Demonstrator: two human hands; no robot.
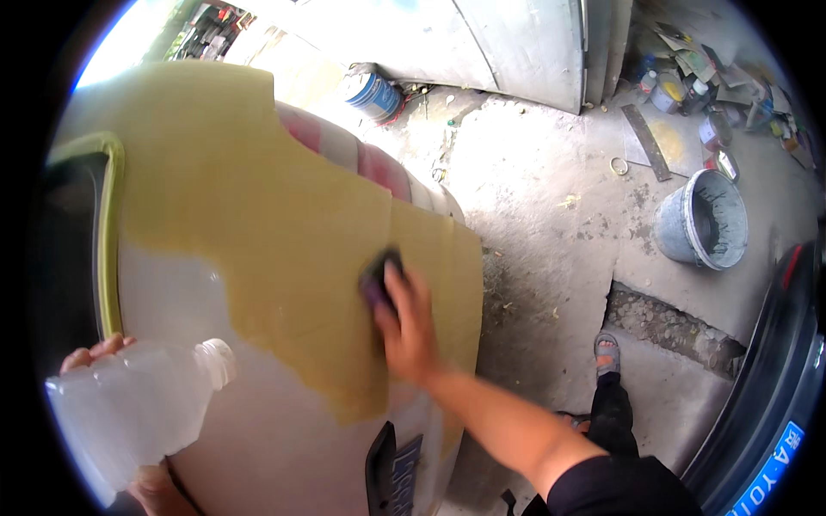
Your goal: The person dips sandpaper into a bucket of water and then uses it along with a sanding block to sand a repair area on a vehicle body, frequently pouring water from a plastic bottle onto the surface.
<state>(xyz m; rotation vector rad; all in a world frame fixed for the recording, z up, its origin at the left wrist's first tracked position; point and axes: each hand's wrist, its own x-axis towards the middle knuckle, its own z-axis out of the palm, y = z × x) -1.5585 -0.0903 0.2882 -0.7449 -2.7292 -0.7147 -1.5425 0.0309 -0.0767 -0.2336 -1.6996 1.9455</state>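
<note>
My right hand (410, 331) is closed around a dark block (377, 279), probably a sanding block, slightly blurred. It lies against the yellow-coated part of a car body panel (301, 219). Below the yellow coat, the panel (284, 439) is pale and bare of it. At the lower left, my left hand (103, 348) grips a translucent plastic bottle (138, 408), tilted with its white neck toward the right. The bottle hides most of that hand; only fingertips and part of the wrist show. A dark window (73, 249) with a yellowish frame is beyond the bottle.
A grey bucket (701, 219) stands on the concrete floor at the right, near a hole (667, 322). Bottles and scraps (705, 95) are piled behind it. A blue paint pail (374, 95) lies beside a metal door (516, 43). Another car's dark bumper (766, 361) borders the right.
</note>
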